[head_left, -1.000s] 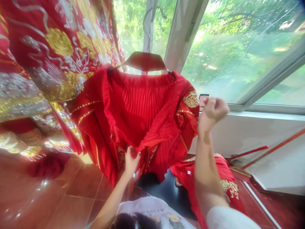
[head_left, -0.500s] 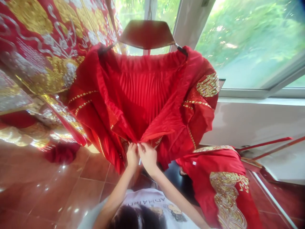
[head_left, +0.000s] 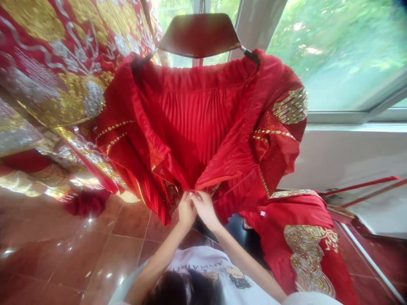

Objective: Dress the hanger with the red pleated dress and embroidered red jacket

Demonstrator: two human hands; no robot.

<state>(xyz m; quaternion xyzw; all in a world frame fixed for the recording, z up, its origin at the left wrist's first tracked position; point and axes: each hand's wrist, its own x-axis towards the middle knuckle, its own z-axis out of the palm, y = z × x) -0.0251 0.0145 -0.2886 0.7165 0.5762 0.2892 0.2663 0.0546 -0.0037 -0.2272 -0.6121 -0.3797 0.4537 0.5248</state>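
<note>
Two hands on one spot now, left hand (head_left: 187,210) and right hand (head_left: 205,207) side by side, just below centre toward 6 o'clock. Grip on both sides: fingertips pinched together on the front of the red pleated garment (head_left: 197,110), right where both sides of the waistband meet. Tiny pale something at the fingertips, too small and too covered to identify, sorry.

Big change versus a second ago: right hand down from around 3 o'clock and in next to the left. Versus half a second ago, hardly any difference, same double pinch. Upshot, at a guess: from one-handed steadying to proper two-handed fiddling at that front gap.

Garment itself: smack in the middle, hanging from the hanger (head_left: 200,36) at 12 o'clock, dark clips on the waistband near 11 and 1, pleated inside in full view. Gold embroidery (head_left: 291,106) at about 2.

Around it: heavily embroidered gown (head_left: 85,63) at 10 o'clock, window (head_left: 343,55) at 2, second red garment (head_left: 270,237) with gold trim at 4 to 5, dark red bundle (head_left: 87,202) on the tiled floor (head_left: 98,254) at 8.
</note>
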